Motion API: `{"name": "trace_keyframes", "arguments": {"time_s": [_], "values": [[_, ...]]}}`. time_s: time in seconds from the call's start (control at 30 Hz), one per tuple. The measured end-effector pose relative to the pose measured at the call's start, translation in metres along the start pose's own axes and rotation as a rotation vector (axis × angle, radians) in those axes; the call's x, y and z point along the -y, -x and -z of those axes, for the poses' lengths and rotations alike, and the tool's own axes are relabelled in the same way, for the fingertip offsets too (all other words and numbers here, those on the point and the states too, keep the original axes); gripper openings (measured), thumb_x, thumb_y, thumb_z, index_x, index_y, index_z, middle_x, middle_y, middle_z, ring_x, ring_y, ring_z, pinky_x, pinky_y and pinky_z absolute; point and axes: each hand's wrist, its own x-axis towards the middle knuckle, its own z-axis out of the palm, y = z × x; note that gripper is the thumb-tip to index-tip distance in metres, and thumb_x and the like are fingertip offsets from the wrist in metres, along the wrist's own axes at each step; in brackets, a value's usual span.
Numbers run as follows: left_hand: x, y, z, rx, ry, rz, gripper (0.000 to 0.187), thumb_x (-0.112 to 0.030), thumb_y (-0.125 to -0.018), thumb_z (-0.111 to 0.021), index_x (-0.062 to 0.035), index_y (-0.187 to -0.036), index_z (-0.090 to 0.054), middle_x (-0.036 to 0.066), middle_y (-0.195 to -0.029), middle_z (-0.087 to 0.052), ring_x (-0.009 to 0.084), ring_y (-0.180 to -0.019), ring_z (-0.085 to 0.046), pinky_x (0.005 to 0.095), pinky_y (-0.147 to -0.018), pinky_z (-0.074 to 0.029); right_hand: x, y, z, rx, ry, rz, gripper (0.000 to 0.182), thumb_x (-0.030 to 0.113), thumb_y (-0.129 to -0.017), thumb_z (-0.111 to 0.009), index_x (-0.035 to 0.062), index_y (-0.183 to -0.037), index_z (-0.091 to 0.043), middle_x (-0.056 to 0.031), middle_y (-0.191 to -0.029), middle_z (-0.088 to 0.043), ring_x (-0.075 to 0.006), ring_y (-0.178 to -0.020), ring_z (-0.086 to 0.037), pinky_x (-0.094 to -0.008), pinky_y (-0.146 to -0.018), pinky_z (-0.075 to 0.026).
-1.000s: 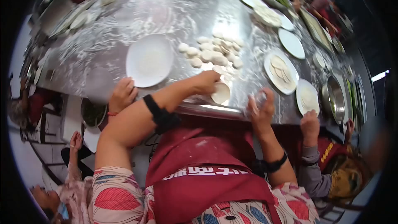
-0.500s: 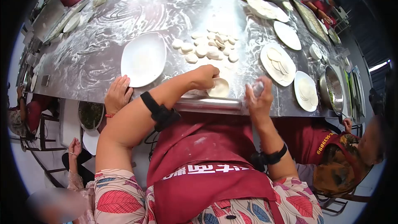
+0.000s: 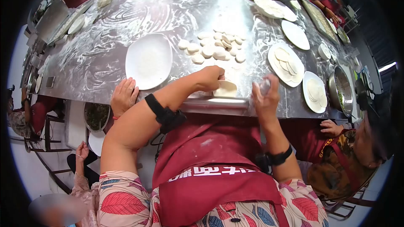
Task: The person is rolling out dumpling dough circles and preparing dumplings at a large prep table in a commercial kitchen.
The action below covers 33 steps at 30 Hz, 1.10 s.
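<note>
My left hand is closed on the edge of a flattened dough round near the table's front edge. Just in front of me a shiny metal cylinder lies along that edge, below the round. Near the cylinder's right end is my right hand, its floured fingers curled round something pale that I cannot make out. Beyond my left hand, several small dough pieces sit in a loose cluster on the floured metal table.
A white plate lies left of the dough pieces, with another person's hand close by. At right are plates of dough rounds and a metal bowl. A co-worker sits at the right.
The view has shifted slightly, moving the table things a little to the right. The dough round under my left hand appears changed in shape. At the right, the co-worker's hand has moved inward.
</note>
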Motion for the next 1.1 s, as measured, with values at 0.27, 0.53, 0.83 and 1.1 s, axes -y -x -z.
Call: {"name": "trace_keyframes", "arguments": {"time_s": [0.27, 0.53, 0.83, 1.1], "values": [[0.004, -0.005, 0.002, -0.117, -0.021, 0.069, 0.017, -0.016, -0.08, -0.059, -0.0004, -0.086, -0.061, 0.017, -0.082, -0.063, 0.0283, -0.077, -0.061, 0.0367, -0.068, -0.046, -0.022, -0.061, -0.043, 0.014, -0.01, 0.07, 0.036, 0.006, -0.076, -0.066, 0.0068, -0.104, -0.044, -0.0195, -0.077, -0.057, -0.0355, -0.061, -0.058, -0.0394, -0.054, -0.045], [-0.014, -0.019, -0.008, -0.019, 0.238, 0.0, 0.011, -0.011, -0.075, -0.064, -0.0022, -0.078, -0.057, 0.004, -0.068, -0.055, 0.0131, -0.063, -0.051, 0.0288, -0.056, -0.041, 0.012, 0.031, 0.02, -0.062, 0.001, 0.058, 0.04, 0.002, -0.072, -0.069, 0.0054, -0.105, -0.046, -0.017, -0.081, -0.056, -0.0318, -0.059, -0.059, -0.0362, -0.052, -0.046], [-0.106, -0.155, -0.007, -0.09, 0.959, -0.016, 0.025, -0.019, -0.077, -0.064, 0.0018, -0.091, -0.059, 0.006, -0.074, -0.058, 0.0157, -0.066, -0.053, 0.0296, -0.063, -0.046, 0.004, 0.035, 0.028, -0.021, -0.078, 0.193, 0.042, 0.0, -0.072, -0.069, 0.0023, -0.107, -0.047, -0.0145, -0.082, -0.056, -0.0275, -0.063, -0.061, -0.0327, -0.056, -0.049], [-0.091, -0.212, -0.034, -0.103, 0.769, 0.398, 0.018, -0.005, -0.074, -0.062, 0.0083, -0.085, -0.063, 0.021, -0.087, -0.065, 0.0286, -0.077, -0.066, 0.0377, -0.058, -0.053, -0.001, 0.037, 0.029, 0.019, -0.193, 0.208, 0.044, -0.003, -0.07, -0.07, 0.0025, -0.107, -0.047, -0.015, -0.084, -0.057, -0.0258, -0.061, -0.06, -0.0318, -0.055, -0.048]]}}
